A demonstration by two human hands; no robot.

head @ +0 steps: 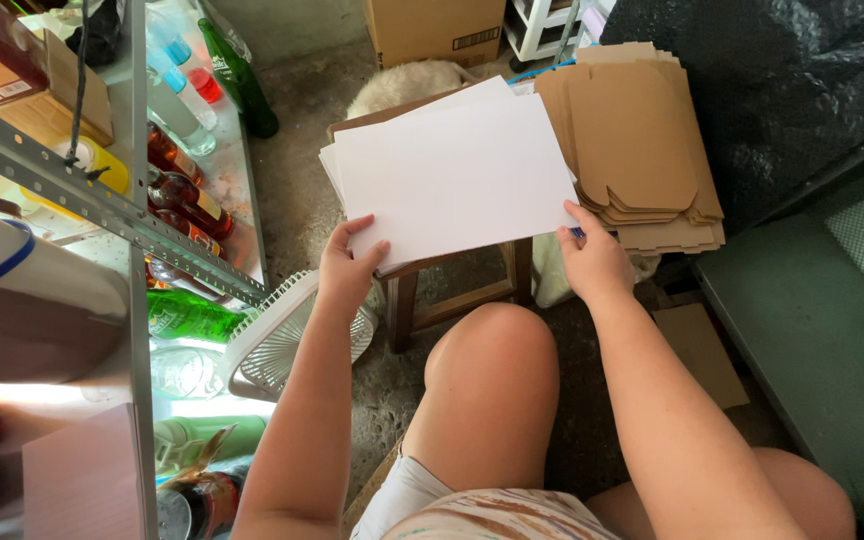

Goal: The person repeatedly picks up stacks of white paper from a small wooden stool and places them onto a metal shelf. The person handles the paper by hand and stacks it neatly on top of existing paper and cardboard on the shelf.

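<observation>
Both hands on white sheet stack (452,175) over wooden stool (457,290), left hand (350,268) grip closed on near-left corner, right hand (592,258) pinching near-right edge, long axis running left-right between them, brown cardboard blanks (637,140) just right.

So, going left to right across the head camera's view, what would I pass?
Metal shelf rack → bottles → white fan → left hand → white sheets → right hand → stack of brown cardboard blanks → green surface.
</observation>
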